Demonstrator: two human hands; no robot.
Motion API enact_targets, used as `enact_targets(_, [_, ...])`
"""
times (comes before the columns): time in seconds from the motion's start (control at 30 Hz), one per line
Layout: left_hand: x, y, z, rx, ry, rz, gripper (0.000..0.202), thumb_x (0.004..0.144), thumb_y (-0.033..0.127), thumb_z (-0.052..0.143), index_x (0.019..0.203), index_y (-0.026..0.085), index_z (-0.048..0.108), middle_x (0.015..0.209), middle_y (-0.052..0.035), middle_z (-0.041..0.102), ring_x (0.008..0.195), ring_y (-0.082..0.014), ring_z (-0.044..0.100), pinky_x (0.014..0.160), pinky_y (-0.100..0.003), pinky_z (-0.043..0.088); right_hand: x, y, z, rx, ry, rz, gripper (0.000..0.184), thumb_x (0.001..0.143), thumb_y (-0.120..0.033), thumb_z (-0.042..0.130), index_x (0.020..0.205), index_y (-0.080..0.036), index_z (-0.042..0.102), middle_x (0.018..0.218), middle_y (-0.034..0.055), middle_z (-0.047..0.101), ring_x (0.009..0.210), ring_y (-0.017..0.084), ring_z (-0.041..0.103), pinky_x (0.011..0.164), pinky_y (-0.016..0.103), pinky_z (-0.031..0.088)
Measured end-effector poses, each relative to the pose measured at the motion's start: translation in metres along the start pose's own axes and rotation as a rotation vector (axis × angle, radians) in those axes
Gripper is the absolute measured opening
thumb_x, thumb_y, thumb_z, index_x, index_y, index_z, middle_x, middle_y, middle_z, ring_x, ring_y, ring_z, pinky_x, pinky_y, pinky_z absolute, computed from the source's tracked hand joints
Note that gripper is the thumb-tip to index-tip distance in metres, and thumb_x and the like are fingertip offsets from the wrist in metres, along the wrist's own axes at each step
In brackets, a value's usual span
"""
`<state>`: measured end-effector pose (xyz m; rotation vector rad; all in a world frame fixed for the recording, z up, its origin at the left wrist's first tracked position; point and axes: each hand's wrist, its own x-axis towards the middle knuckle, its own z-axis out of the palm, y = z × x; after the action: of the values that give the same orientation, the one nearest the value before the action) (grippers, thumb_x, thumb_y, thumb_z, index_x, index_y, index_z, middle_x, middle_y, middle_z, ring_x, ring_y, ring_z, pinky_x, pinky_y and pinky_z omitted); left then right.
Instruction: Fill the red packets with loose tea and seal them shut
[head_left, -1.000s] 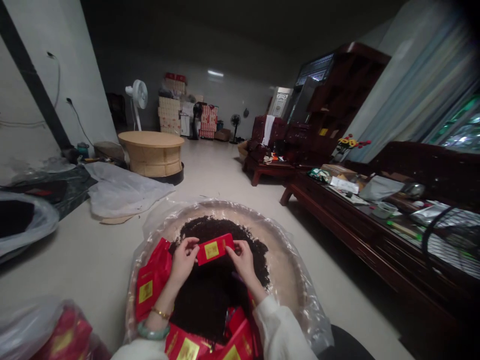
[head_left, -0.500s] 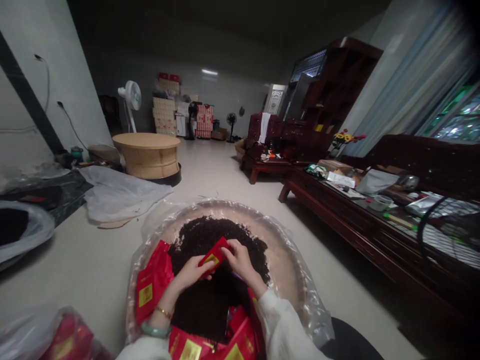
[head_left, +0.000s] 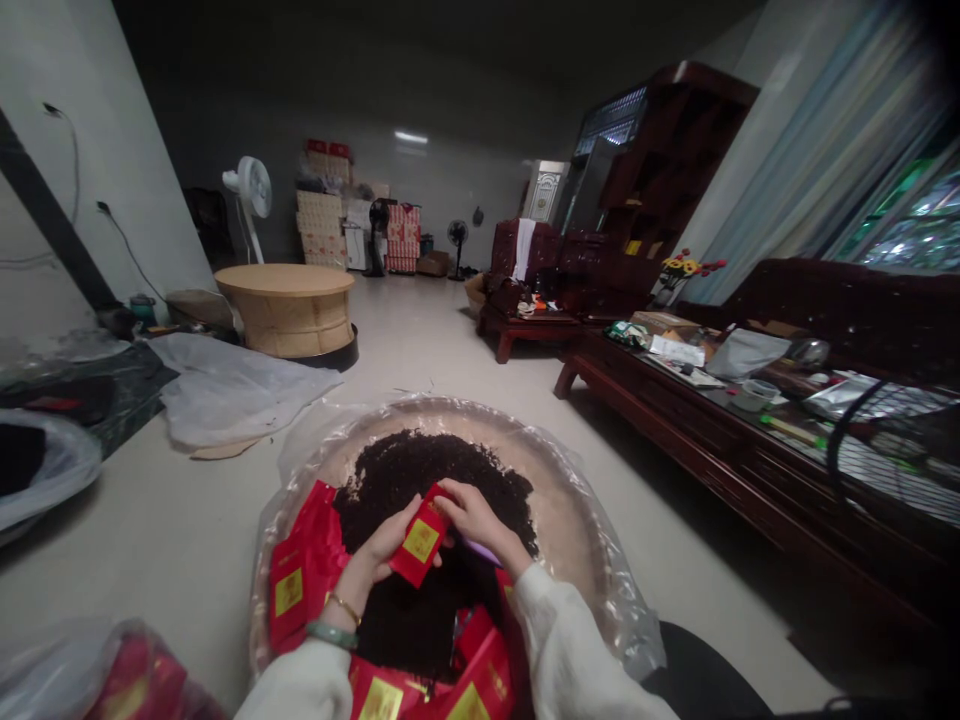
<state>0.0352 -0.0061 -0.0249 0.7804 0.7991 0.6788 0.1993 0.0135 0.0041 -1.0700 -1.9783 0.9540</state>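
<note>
A red packet (head_left: 421,538) with a gold label is held between both hands over a wide round tray (head_left: 574,530) lined with clear plastic. My left hand (head_left: 391,540) grips its left side, and my right hand (head_left: 471,512) is closed on its top end. Dark loose leaves, like tea (head_left: 431,462), lie heaped in the tray under and beyond the hands. More red packets (head_left: 304,575) rest at the tray's left rim, and others (head_left: 457,685) lie at the near side. Something purple (head_left: 480,552) shows partly under my right wrist.
A plastic-lined container of dark material (head_left: 71,465) stands at far left, with plastic sheeting (head_left: 225,385) on the floor. Bagged red packets (head_left: 135,675) sit near left. A round wooden table (head_left: 289,310) stands beyond; a cluttered long dark table (head_left: 675,410) runs along the right.
The red packet has tilted more upright, so its gold label now faces me. Both hands have shifted slightly with it, and the camera view has moved a little.
</note>
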Motion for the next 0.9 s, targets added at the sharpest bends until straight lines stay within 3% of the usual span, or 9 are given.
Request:
enact_targets(0.2, [0.010,-0.012,-0.003,-0.232,0.008,-0.081,0.049,0.088,0.053,0.041,0.102,0.009,0.060,0.065,-0.0079,0.070,0.052,-0.0178,0.066,0.052,-0.026,0.051,0.002,0.009,0.003,0.243,-0.019,0.081,0.027,0.085,-0.041,0.051,0.078,-0.017,0.062,0.070,-0.0010,0.060,0.065,0.013,0.052,0.059,0.022,0.040])
enact_targets(0.4, [0.009,-0.012,-0.011,-0.286,0.069,-0.084,0.039,0.088,0.047,0.048,0.101,0.011,0.060,0.063,-0.0047,0.069,0.050,-0.0181,0.066,0.049,-0.027,0.052,0.006,0.012,0.005,0.380,-0.052,0.098,0.042,0.081,-0.056,0.053,0.080,-0.016,0.068,0.072,0.0016,0.065,0.069,0.016,0.057,0.067,0.027,0.045])
enact_targets(0.6, [0.002,-0.004,-0.018,-0.278,0.184,-0.025,0.041,0.087,0.048,0.049,0.094,0.009,0.060,0.062,-0.0058,0.069,0.049,-0.0169,0.065,0.048,-0.027,0.053,0.018,0.039,0.008,0.352,0.341,0.121,0.048,0.082,-0.060,0.047,0.090,-0.018,0.070,0.082,0.0060,0.069,0.081,0.021,0.062,0.079,0.034,0.047])
enact_targets(0.7, [0.000,-0.002,-0.021,-0.284,0.208,0.013,0.040,0.086,0.048,0.050,0.092,0.010,0.061,0.061,-0.0051,0.068,0.049,-0.0161,0.065,0.049,-0.027,0.053,0.017,0.045,0.012,0.279,0.346,0.150,0.044,0.082,-0.056,0.048,0.087,-0.018,0.070,0.088,0.0072,0.069,0.082,0.021,0.062,0.078,0.035,0.047])
enact_targets(0.8, [0.001,-0.005,-0.022,-0.265,0.216,0.042,0.039,0.086,0.047,0.052,0.093,0.010,0.061,0.062,-0.0050,0.068,0.048,-0.0153,0.064,0.050,-0.026,0.053,0.013,0.034,0.014,0.170,0.366,0.043,0.031,0.085,-0.042,0.050,0.092,-0.020,0.070,0.094,0.0078,0.068,0.088,0.021,0.060,0.079,0.034,0.046])
enact_targets(0.9, [0.005,-0.010,-0.020,-0.223,0.191,0.103,0.039,0.084,0.046,0.056,0.097,0.010,0.061,0.068,-0.0064,0.070,0.052,-0.0155,0.065,0.053,-0.026,0.052,0.011,0.017,0.015,0.003,0.273,-0.077,0.015,0.080,-0.030,0.060,0.087,-0.021,0.070,0.087,0.0061,0.068,0.087,0.020,0.057,0.081,0.033,0.043])
